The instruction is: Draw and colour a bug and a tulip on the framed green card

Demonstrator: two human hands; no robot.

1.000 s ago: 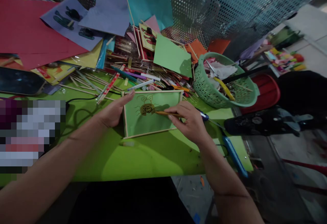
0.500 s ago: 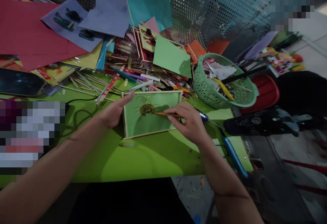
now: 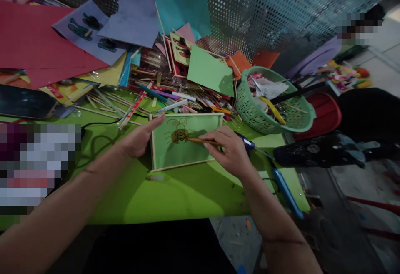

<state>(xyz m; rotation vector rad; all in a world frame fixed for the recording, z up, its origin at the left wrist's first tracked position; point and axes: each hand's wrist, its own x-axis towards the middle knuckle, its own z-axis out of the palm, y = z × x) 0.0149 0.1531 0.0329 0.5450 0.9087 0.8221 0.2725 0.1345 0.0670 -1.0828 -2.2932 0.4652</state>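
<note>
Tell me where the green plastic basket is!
In the head view, the green plastic basket sits right of centre, beyond the right hand, with orange paper just behind it.

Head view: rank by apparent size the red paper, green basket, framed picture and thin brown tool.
1. Red paper
2. Green basket and framed picture: too alike to rank
3. Thin brown tool, partly covered by the right hand
</note>
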